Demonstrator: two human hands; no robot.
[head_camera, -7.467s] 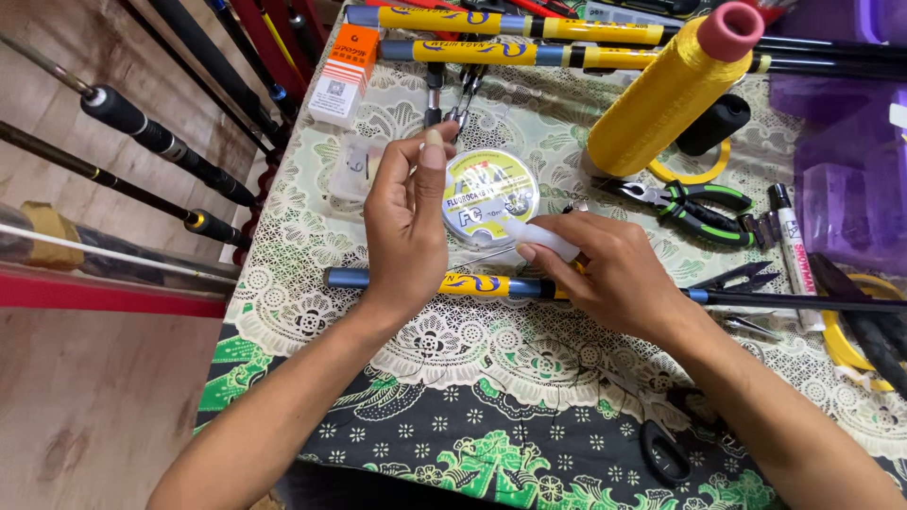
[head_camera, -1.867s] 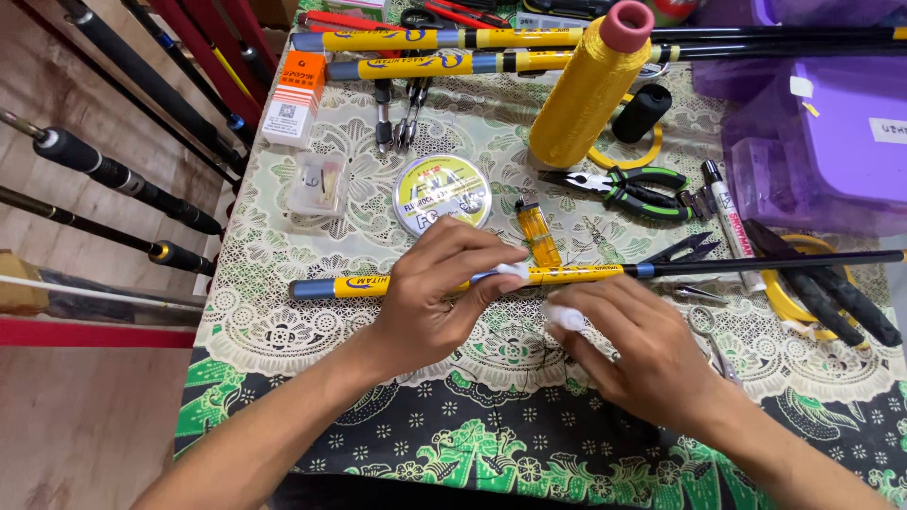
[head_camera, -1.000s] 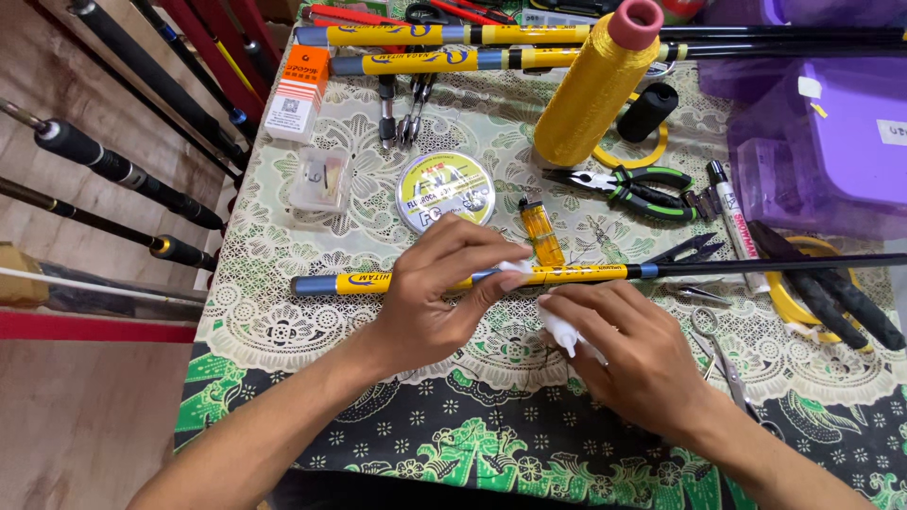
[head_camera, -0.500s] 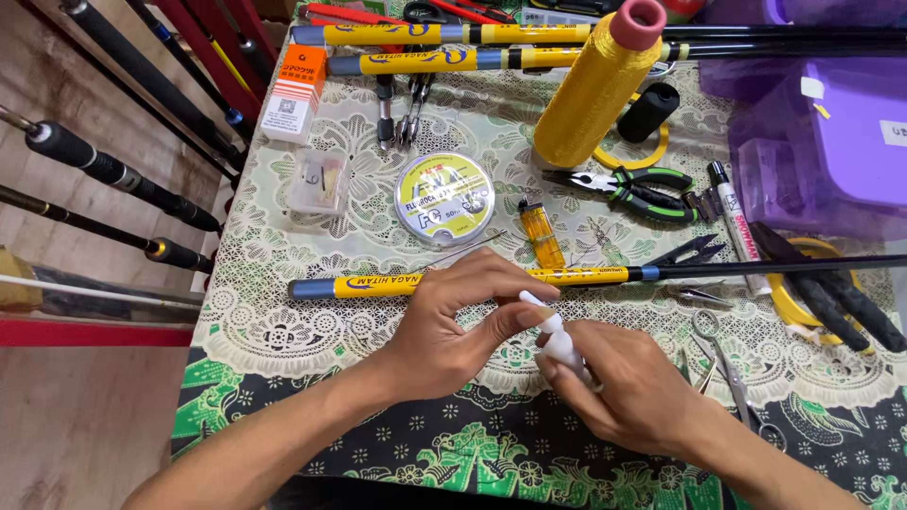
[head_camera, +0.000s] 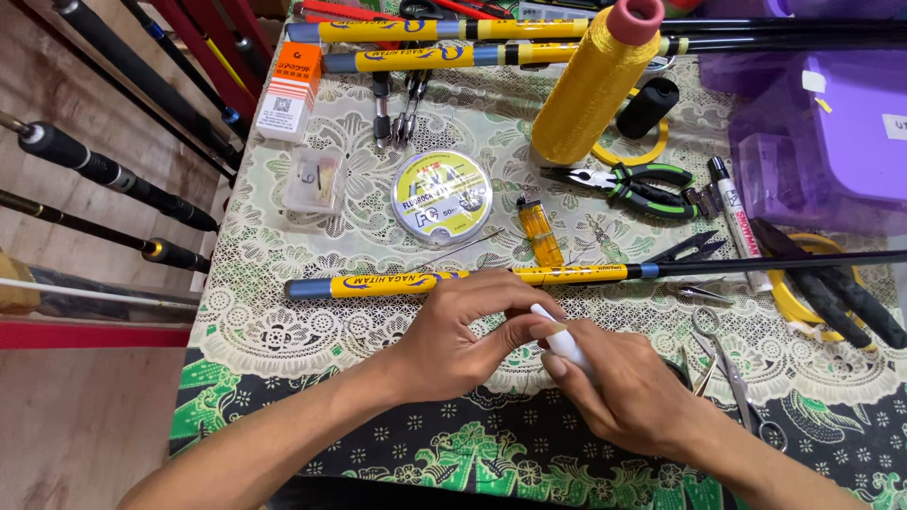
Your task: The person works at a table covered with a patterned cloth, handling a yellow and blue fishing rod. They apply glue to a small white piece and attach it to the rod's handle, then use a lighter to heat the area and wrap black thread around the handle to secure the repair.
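Observation:
My right hand (head_camera: 628, 382) grips a small white tube (head_camera: 559, 340) near the table's front edge. The fingertips of my left hand (head_camera: 463, 331) pinch the tube's upper end. Just beyond both hands lies a yellow and blue fishing rod section (head_camera: 453, 280), flat on the lace cloth (head_camera: 283, 331), untouched. A round spool of fishing line (head_camera: 440, 196) sits farther back, with a small amber lighter (head_camera: 540, 232) to its right.
A tall cone of yellow thread (head_camera: 590, 85) stands at the back, with green-handled pliers (head_camera: 628, 184), a marker (head_camera: 735, 212), a black spool (head_camera: 648, 106) and scissors (head_camera: 732, 373) around it. Purple plastic boxes (head_camera: 831, 123) fill the right. More rods (head_camera: 444, 30) lie at the back and lean at the left (head_camera: 104, 170).
My left hand has let go of the rod section and come to the white tube in my right hand. Both hands have drawn toward the front edge.

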